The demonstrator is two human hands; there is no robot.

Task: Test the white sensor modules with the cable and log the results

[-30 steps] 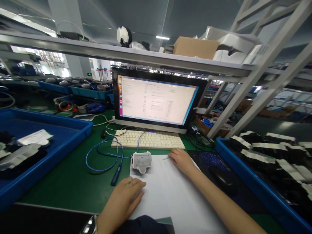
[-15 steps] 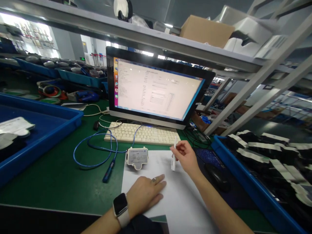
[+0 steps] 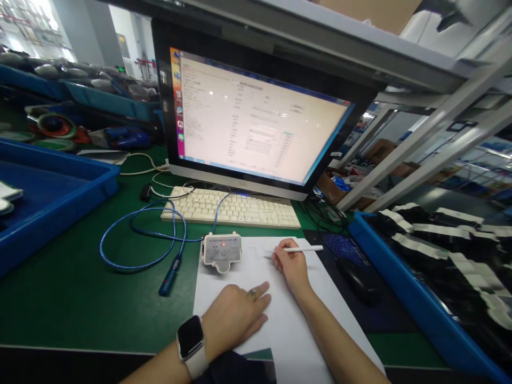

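My left hand (image 3: 238, 319), with a ring and a white-strapped watch (image 3: 191, 344) on the wrist, lies with its fingers stretched out on the white paper (image 3: 286, 341). In my right hand (image 3: 291, 269) a slim white pen (image 3: 306, 248) is pinched between the fingers, its free end pointing right, just over the sheet. Faint outlines show on the paper left of the fingertips. On the paper's upper left corner sits a small pale box-shaped device (image 3: 222, 253) with printed text and small red lights.
A lit monitor (image 3: 256, 122) stands behind a white keyboard (image 3: 236, 208). A looped blue cable (image 3: 108, 257) lies on the green table. Blue trays flank me; the right one (image 3: 394, 274) holds several black-and-white parts. A black mouse (image 3: 357, 280) rests on a dark pad.
The pen has turned from upright to nearly level in my right hand. Red lights now show on the device. My view has shifted closer to the monitor; my left hand stays on the paper.
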